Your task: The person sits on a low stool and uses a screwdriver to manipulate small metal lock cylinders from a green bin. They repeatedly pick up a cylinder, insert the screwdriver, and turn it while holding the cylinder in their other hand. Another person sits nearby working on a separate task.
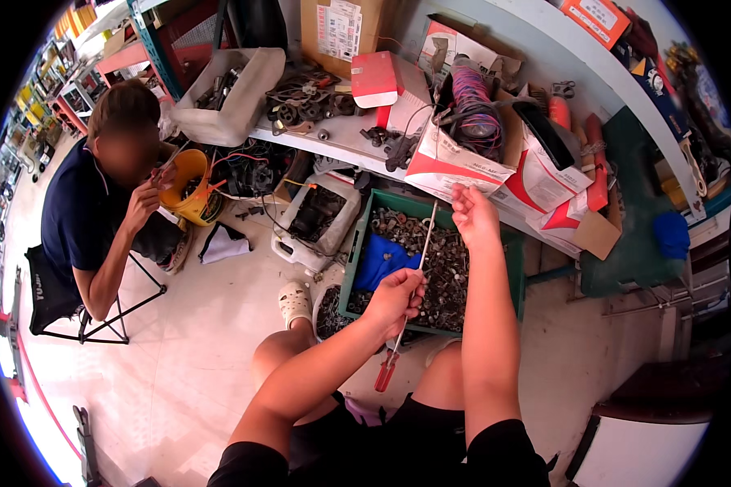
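My left hand [394, 299] is closed round the shaft of a long screwdriver-like tool [387, 372] with a red handle. That handle hangs below the fist, and the thin shaft slants up and away above it. Close to the shaft's far end is my right hand [474, 216], raised with its fingers curled in. Whatever those fingers hold, if anything, is too small to make out. Under both hands stands a green crate [518, 272] full of small dark metal parts [443, 272]. A blue cloth or glove [382, 261] lies on the parts.
Beyond the crate, a shelf [345, 148] carries red-and-white boxes [461, 166], wire and metal parts. A cut-open white jug [321, 219] stands left of the crate. At far left, a seated person [77, 195] works beside a yellow bucket [188, 183]. A green board [625, 235] stands right.
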Available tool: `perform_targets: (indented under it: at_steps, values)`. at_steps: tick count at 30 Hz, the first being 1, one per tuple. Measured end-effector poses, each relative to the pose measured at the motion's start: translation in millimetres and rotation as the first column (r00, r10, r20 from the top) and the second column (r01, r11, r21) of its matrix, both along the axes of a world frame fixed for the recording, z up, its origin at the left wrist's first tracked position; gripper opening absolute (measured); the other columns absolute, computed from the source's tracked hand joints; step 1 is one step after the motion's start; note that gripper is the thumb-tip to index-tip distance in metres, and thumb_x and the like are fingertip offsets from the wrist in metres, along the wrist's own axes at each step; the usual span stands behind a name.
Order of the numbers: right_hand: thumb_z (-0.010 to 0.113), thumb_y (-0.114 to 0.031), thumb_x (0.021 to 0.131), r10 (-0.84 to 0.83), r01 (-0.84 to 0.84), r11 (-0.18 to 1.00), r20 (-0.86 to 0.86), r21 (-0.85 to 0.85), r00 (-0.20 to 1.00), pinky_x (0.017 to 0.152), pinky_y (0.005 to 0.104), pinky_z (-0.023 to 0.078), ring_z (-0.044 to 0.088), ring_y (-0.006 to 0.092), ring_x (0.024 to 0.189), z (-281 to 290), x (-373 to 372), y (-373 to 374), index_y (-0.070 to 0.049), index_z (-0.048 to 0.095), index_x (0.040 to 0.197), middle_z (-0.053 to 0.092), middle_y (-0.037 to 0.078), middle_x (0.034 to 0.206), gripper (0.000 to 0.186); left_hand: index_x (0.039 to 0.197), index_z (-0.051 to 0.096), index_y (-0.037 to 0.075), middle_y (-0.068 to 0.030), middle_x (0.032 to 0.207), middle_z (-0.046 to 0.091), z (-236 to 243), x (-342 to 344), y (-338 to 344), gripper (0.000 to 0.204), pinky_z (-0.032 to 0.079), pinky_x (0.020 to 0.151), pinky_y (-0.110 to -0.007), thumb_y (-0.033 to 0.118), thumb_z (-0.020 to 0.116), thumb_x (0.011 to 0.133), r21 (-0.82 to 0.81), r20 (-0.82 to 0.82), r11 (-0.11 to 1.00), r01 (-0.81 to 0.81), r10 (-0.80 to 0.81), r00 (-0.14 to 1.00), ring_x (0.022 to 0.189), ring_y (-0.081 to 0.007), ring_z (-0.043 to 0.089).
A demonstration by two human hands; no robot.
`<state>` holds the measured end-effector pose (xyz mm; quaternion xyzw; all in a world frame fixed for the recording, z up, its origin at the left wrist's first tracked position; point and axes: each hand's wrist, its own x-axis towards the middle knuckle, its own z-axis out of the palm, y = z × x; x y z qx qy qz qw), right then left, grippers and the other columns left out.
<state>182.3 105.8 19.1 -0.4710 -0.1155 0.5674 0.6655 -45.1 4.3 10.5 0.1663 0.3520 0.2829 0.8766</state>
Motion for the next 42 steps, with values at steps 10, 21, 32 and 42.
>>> perform_targets:
  at_steps: [10,21,32,42]
  values:
    - [0.045,-0.017,0.103,0.19,0.026,0.955,-0.678,0.294,0.71,0.037,0.0178,0.032,0.042,0.0078,0.054,-36.2,16.1,7.3,0.007,0.056,0.116,0.054,0.006,0.078,0.03,0.088,0.054,0.011,0.0026,0.071,0.05,0.6,-1.0,1.0,0.015,0.028,0.043,-0.02,0.021,0.056,0.099,0.0,0.038,1.0,0.002,-0.002,0.999,0.054,-0.0059,0.039]
    - [0.055,-0.017,0.098,-0.051,0.155,0.956,-0.381,0.248,0.923,0.036,0.0166,0.027,0.036,0.0038,0.048,-38.4,-4.3,13.0,0.004,0.062,0.102,0.053,0.002,0.074,0.022,0.088,0.055,0.01,0.0033,0.07,0.05,2.8,-5.9,1.0,0.016,0.026,0.046,-0.02,0.021,0.056,0.1,0.013,0.029,1.0,-0.003,0.003,1.0,0.056,-0.0059,0.038]
    - [0.059,-0.022,0.09,-0.24,0.312,0.947,0.808,0.074,0.539,0.046,0.0306,0.039,0.052,0.0172,0.05,-25.5,-11.7,10.9,0.001,0.069,0.083,0.061,0.007,0.064,0.026,0.088,0.055,0.01,0.0034,0.071,0.049,7.8,-10.0,0.5,0.015,0.025,0.046,-0.02,0.02,0.055,0.1,0.014,0.052,1.0,-0.002,0.002,0.999,0.056,-0.0056,0.036]
    - [0.057,-0.026,0.088,-0.119,0.264,0.938,0.923,0.225,-0.365,0.06,0.0475,0.049,0.063,0.0385,0.064,-7.4,-24.3,3.5,-0.002,0.062,0.07,0.063,0.016,0.067,0.029,0.088,0.055,0.01,0.0028,0.072,0.049,3.4,-0.6,-0.3,0.014,0.025,0.047,-0.021,0.018,0.054,0.1,0.02,-0.004,1.0,0.023,-0.023,1.0,0.057,-0.006,0.038]
